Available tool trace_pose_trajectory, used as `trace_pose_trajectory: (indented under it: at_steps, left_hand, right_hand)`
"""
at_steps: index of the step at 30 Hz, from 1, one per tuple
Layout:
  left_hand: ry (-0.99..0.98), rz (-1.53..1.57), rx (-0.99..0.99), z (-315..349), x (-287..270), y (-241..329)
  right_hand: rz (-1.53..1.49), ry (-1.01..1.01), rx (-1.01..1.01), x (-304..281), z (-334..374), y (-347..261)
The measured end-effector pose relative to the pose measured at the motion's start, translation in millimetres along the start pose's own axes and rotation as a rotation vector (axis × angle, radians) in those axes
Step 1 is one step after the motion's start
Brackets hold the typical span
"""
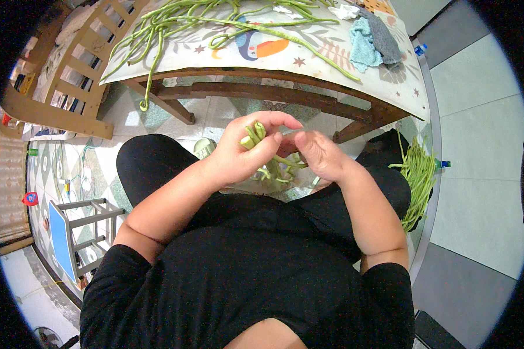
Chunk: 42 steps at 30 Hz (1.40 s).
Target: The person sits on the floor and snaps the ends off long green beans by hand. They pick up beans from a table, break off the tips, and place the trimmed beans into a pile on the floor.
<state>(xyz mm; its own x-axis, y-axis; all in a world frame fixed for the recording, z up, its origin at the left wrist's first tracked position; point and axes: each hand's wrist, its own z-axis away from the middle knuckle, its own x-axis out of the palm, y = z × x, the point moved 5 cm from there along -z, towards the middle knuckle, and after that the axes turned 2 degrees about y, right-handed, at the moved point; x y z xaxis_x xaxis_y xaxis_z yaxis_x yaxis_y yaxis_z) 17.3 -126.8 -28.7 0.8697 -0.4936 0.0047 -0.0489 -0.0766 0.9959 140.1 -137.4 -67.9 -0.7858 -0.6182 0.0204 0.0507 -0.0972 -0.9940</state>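
Note:
My left hand (241,150) is closed round a small bunch of green long beans (255,134), whose ends stick up between thumb and fingers. Close beside it, in front of my lap, my right hand (323,156) has its fingers curled in. Bean stems run from the left hand toward its underside, and its grip is partly hidden. Below both hands are short bean pieces (279,174), apparently in something clear that I cannot make out well. A pale green round object (204,148) stands left of them.
Ahead is a wooden table with a printed cloth (314,52), bearing loose long beans (186,20) and blue and grey cloths (372,43). More long beans (418,183) lie at my right knee. A blue-topped stool (64,241) and wooden railing (78,64) are on the left.

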Motion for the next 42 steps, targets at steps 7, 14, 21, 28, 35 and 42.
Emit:
trace_pose_trajectory:
  at_steps: [7, 14, 21, 28, 35, 42]
  left_hand:
    - [0.227, -0.044, 0.133, -2.7, -22.3, -2.3]
    - [0.241, 0.531, 0.312, -3.8, -54.2, 32.1]
    - [0.076, 0.649, 0.2, 2.9, -44.2, 8.3]
    - [0.034, 0.41, -0.076, 12.4, -19.5, -45.6]
    - [-0.024, 0.31, -0.342, 10.5, -14.9, -87.0]
    - [-0.018, 0.319, -0.433, -7.2, -0.3, -102.3]
  right_hand:
    - [-0.045, 0.139, -0.005, -18.8, -1.4, -7.7]
    - [0.063, 0.21, 0.207, -47.4, -4.4, 41.6]
    - [0.256, 0.352, 0.672, -85.3, 3.0, 144.8]
    - [0.321, 0.257, 1.176, -110.9, 59.8, 365.7]
    - [0.659, 0.042, 1.015, -75.0, 76.6, 437.8]
    - [1.105, -0.044, 0.487, -83.9, 75.3, 399.3]
